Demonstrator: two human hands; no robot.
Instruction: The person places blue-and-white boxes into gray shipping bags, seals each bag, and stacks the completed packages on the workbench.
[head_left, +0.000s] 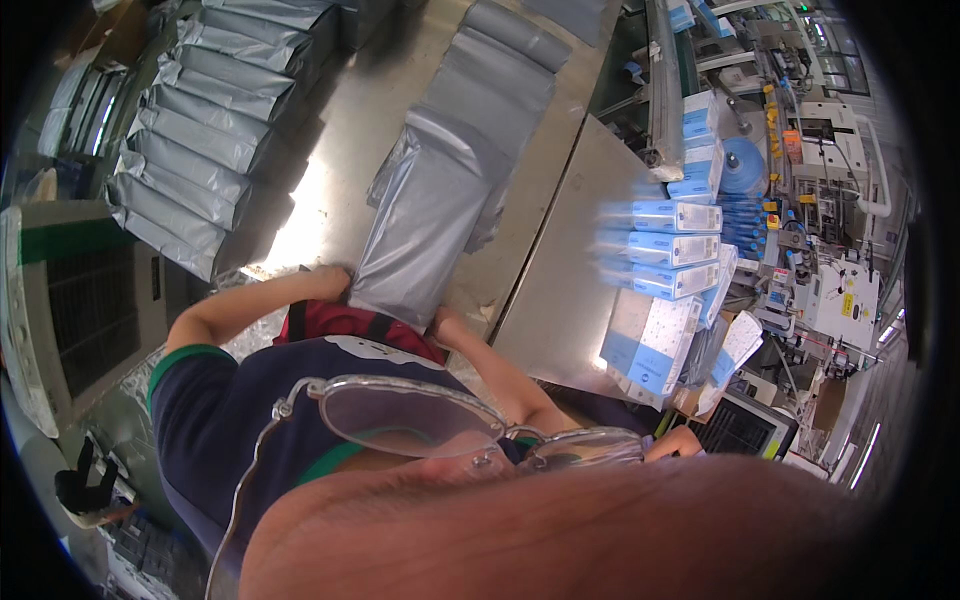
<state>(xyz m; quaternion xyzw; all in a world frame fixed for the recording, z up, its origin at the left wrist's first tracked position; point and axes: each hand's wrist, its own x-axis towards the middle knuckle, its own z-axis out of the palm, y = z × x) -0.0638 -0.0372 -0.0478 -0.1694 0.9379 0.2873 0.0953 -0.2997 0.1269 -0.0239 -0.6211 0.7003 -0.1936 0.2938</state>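
Note:
A grey plastic mailing bag [415, 235] lies lengthwise on the metal table [350, 150], its near end at the table's front edge by my waist. My left hand [333, 283] is closed at the near left corner of this bag, with the fingertips partly hidden. At the opposite corner my right hand [443, 326] is closed on the right edge; most of its fingers are behind the plastic. Beyond and partly beneath the bag, more flat grey bags [500, 70] run up the table in an overlapping stack. Red cloth [345, 322] with dark straps shows below my hands.
Several filled grey packages [190, 170] stand in a row at the left. Blue-and-white boxes [675, 250] are piled on the right-hand metal surface [560, 270]. A monitor [740, 430] sits near the lower right, machinery [840, 290] beyond. Another person [85, 495] is at the lower left.

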